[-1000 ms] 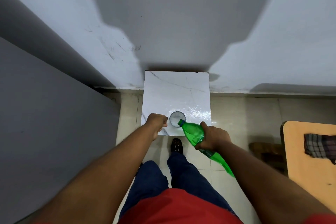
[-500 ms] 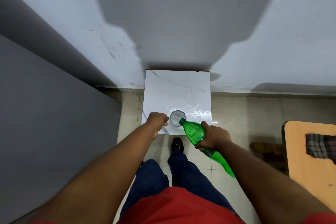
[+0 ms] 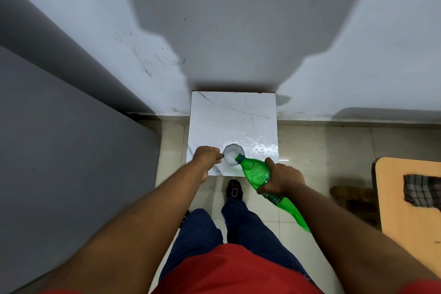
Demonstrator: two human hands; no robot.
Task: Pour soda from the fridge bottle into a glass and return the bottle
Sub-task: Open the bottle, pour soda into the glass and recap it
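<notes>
- Reaching in from the lower right of the frame, the right arm stretches forward and the right hand (image 3: 282, 179) wraps its fingers round the middle of a green plastic soda bottle (image 3: 256, 174), gripping it firmly.
- The bottle is tilted steeply, base toward the lower right and neck toward the centre, its open mouth with a blue ring resting over the rim of a clear faceted drinking glass (image 3: 233, 154).
- The glass stands upright near the front edge of a white marble-patterned square tabletop (image 3: 233, 117) at the centre of the frame, with pale liquid or foam showing inside.
- The left arm comes in from the lower left; the left hand (image 3: 207, 156) is curled closed just left of the glass, fingertips at its side. Whether they actually clasp the glass cannot be told.
- Below the hands are blue trousers, a red shirt and a dark shoe (image 3: 235, 190) on the pale tiled floor (image 3: 322, 145).
</notes>
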